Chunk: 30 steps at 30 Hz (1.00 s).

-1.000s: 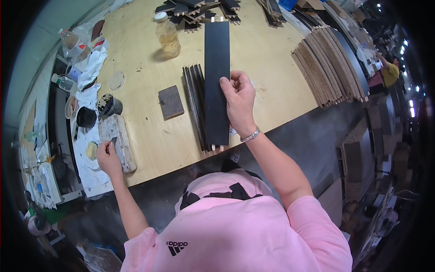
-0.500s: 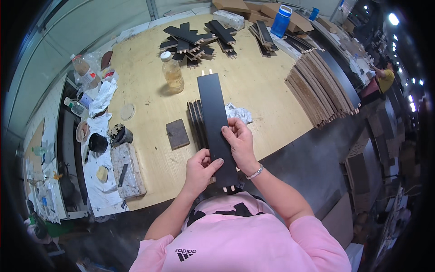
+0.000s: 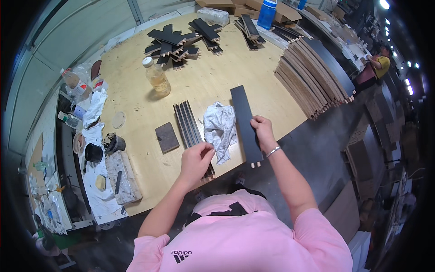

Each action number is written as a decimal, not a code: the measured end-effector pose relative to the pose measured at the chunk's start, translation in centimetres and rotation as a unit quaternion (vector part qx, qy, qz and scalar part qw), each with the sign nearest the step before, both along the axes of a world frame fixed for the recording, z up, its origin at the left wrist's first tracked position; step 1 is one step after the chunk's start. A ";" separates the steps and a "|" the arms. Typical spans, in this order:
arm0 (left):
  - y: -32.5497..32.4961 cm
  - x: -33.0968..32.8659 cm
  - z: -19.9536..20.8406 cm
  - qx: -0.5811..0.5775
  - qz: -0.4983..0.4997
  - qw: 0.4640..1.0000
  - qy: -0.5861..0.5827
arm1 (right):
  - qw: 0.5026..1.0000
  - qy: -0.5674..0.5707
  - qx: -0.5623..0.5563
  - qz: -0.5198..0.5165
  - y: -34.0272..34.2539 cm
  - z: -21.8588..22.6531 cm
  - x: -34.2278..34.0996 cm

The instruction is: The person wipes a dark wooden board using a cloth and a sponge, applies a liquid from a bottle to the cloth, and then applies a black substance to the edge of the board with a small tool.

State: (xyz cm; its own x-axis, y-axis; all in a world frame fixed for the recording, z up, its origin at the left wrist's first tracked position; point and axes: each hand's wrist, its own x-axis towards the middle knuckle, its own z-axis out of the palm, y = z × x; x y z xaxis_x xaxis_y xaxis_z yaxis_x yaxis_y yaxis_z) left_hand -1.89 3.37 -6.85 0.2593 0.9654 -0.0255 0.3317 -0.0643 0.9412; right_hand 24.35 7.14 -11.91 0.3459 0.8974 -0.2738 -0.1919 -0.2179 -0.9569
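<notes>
My right hand (image 3: 264,133) grips the edge of a flat black board (image 3: 245,122) with pale wooden dowels in its near end. The board is tilted over the table's front right edge. My left hand (image 3: 195,163) has its fingers curled together, and nothing shows between them. It is over the near part of a row of narrow dark dowelled boards (image 3: 186,119) standing on edge. Between that row and the held board lies a crumpled, stained white cloth (image 3: 219,129). A small dark brown block (image 3: 167,138) rests left of the row.
A bottle of yellowish liquid (image 3: 157,80) stands behind the block. Dark boards (image 3: 170,41) lie piled at the back; a large stack (image 3: 308,77) is at the right. Stained tubs (image 3: 114,143), a whitish slab (image 3: 122,177) and bottles line the left. A co-worker (image 3: 379,64) is far right.
My left hand has let go of the board and moved down-left over the row. My right hand has carried the board rightward, uncovering the cloth and the row. The view has shifted a little.
</notes>
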 end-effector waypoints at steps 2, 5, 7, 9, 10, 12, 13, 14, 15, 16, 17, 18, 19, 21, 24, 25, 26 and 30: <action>2.3 1.7 0.6 0.111 -0.024 0.988 0.106 | 0.999 -0.032 -0.004 -0.003 0.5 -1.2 2.7; 6.0 3.9 -0.9 0.197 0.059 0.957 0.203 | 0.989 -0.137 -0.049 0.021 1.5 -2.2 5.1; 8.3 4.4 -2.9 0.205 0.070 0.942 0.257 | 0.980 -0.192 -0.043 0.038 2.3 -3.5 6.1; 9.7 4.9 -3.3 0.192 0.080 0.925 0.319 | 0.967 -0.246 -0.039 0.053 2.4 -3.6 6.8; 10.0 4.7 -3.1 0.193 0.079 0.923 0.324 | 0.914 -0.406 -0.007 0.028 2.1 -2.9 6.4; 10.5 5.2 -1.8 0.092 0.043 0.950 0.297 | 0.846 -0.530 0.060 0.014 1.7 -1.4 6.3; 10.1 6.1 -0.8 0.115 0.081 0.975 0.173 | 0.857 -0.506 0.095 0.026 1.5 -0.5 6.3; 9.6 6.6 0.6 0.117 0.084 0.988 0.055 | 0.917 -0.371 0.120 0.078 1.3 0.9 5.6; 8.8 7.9 3.0 0.124 0.081 0.989 0.010 | 0.939 -0.281 0.154 0.124 1.0 1.9 5.2; 8.1 8.5 5.0 0.133 0.089 0.987 -0.032 | 0.946 -0.213 0.182 0.163 0.6 3.7 4.1; 8.2 8.6 5.2 0.134 0.093 0.986 -0.027 | 0.939 -0.189 0.212 0.195 0.3 5.8 3.4; 8.2 8.7 5.6 0.199 0.014 0.971 0.134 | 0.921 -0.208 0.258 0.205 0.4 7.0 2.9; 8.5 9.1 5.7 0.254 -0.068 0.920 0.290 | 0.905 -0.252 0.278 0.202 0.8 7.9 2.9; 8.1 9.2 6.0 0.158 -0.022 0.965 0.210 | 0.884 -0.293 0.302 0.203 2.1 7.9 3.4; 7.6 9.0 7.2 0.122 0.020 0.988 0.095 | 0.873 -0.341 0.272 0.216 2.6 6.4 4.3; 7.4 8.7 7.7 0.107 0.037 0.993 0.045 | 0.882 -0.320 0.281 0.199 2.5 7.1 4.1; 7.2 8.6 8.1 0.109 0.048 0.992 0.048 | 0.891 -0.300 0.287 0.181 2.3 8.0 4.0; 6.2 8.9 9.1 -0.016 0.017 0.996 -0.083 | 0.852 -0.243 0.354 0.300 2.8 9.2 2.4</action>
